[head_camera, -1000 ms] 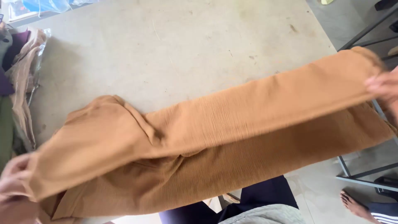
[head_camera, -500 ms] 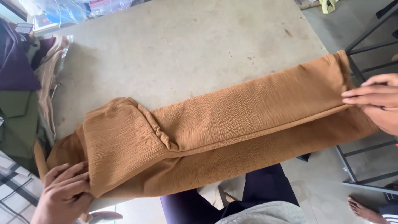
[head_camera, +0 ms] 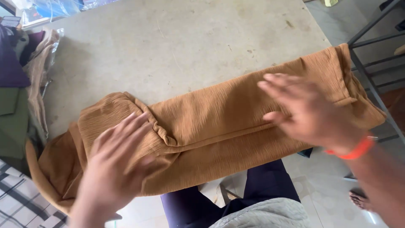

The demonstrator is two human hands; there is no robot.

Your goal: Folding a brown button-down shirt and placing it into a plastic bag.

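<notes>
Your folded tan ribbed garment lies lengthwise across the near part of the grey stone tabletop, its far right end reaching the table's corner and its near long edge hanging just over the side toward you. Your left hand lies flat and open on the gathered left end, fingers spread, gripping nothing. Your right hand, with an orange band at the wrist, is also open, palm down over the right half, though blur hides whether it touches the cloth. The tabletop is worn and stained. A heap of folded clothes crowds the left edge, plastic wrapping lies at the far left corner, and a grey metal frame stands beside the table on the right, above a pale tiled floor.
</notes>
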